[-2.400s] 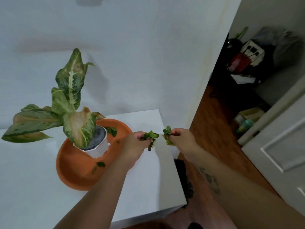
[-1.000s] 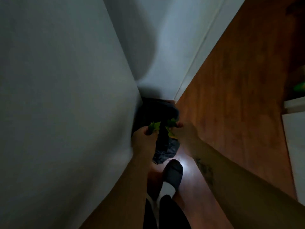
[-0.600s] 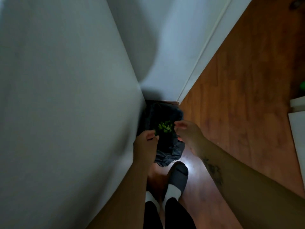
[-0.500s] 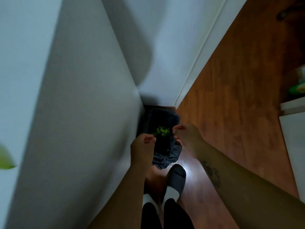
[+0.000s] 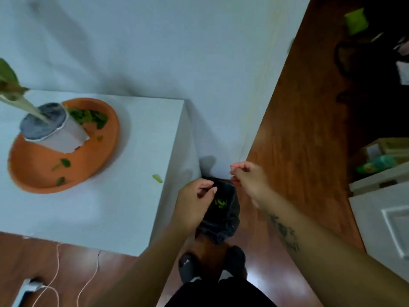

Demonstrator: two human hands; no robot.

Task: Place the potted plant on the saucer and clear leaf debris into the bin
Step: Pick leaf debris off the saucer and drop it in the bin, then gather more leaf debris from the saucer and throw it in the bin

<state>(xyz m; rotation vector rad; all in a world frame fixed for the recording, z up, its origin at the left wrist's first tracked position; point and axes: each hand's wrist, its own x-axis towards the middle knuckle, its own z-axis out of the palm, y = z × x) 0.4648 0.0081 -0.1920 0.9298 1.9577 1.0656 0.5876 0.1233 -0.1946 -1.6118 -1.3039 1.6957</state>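
Note:
The potted plant, in a white pot, stands on the orange saucer on the white table. Leaf debris lies in the saucer, and one small leaf piece lies on the table near its right edge. The bin, lined with a dark bag, sits on the floor beside the table and holds green leaf scraps. My left hand and my right hand hover over the bin, fingers loosely curled and holding nothing.
White wall behind the table and bin. Wooden floor runs to the right, with a white door and clutter at far right. A white cable and charger lie on the floor at lower left. My feet stand just before the bin.
Both hands carried leaf scraps from the table down to the bin and let them drop in. The view has since lifted, so the table and plant show again.

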